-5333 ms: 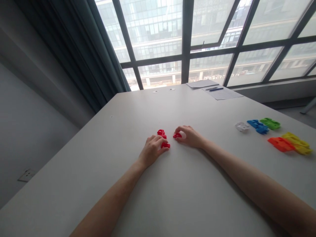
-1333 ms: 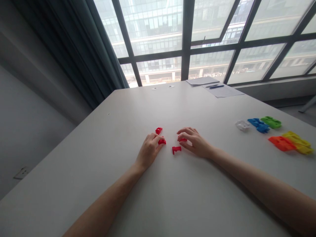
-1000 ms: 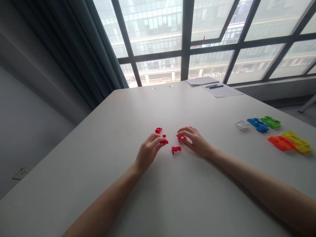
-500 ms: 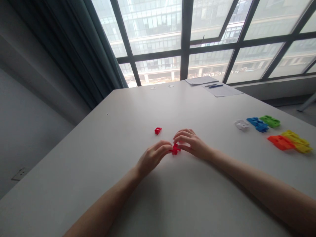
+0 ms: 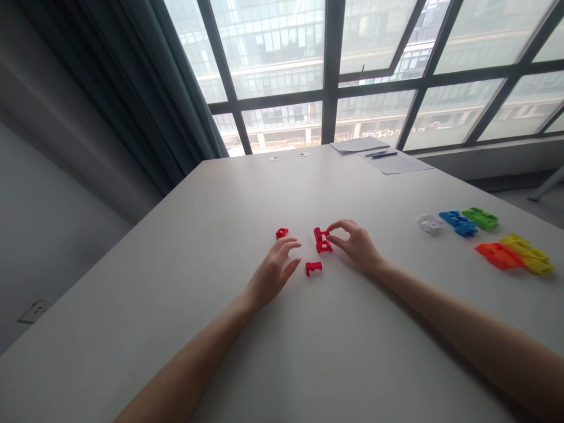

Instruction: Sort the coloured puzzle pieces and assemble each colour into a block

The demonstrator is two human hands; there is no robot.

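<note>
My right hand (image 5: 356, 244) pinches the right side of a red plastic piece (image 5: 324, 247) between thumb and forefinger. This piece has an open, frame-like shape; whether it is one part or two joined is too small to tell. My left hand (image 5: 275, 267) is open, thumb and fingers apart, holding nothing. Between the hands and a little nearer to me, a small red bracket-shaped piece (image 5: 314, 268) lies loose on the white table (image 5: 282, 364). Just beyond my left fingertips sits another small red piece (image 5: 281, 232), its lower edge partly covered by them.
To the right lie plastic pieces in groups: white (image 5: 430, 224), blue (image 5: 459, 223), green (image 5: 481, 218), orange (image 5: 499, 256) and yellow (image 5: 527, 254). Papers (image 5: 399, 163) with pens (image 5: 384, 155) rest at the far edge, before the window. A dark curtain (image 5: 145, 88) hangs at the left.
Both hands were together at red parts in the middle. They have moved apart: the left let go and opened, the right moved away from me with one piece, and the bracket-shaped piece lies between them.
</note>
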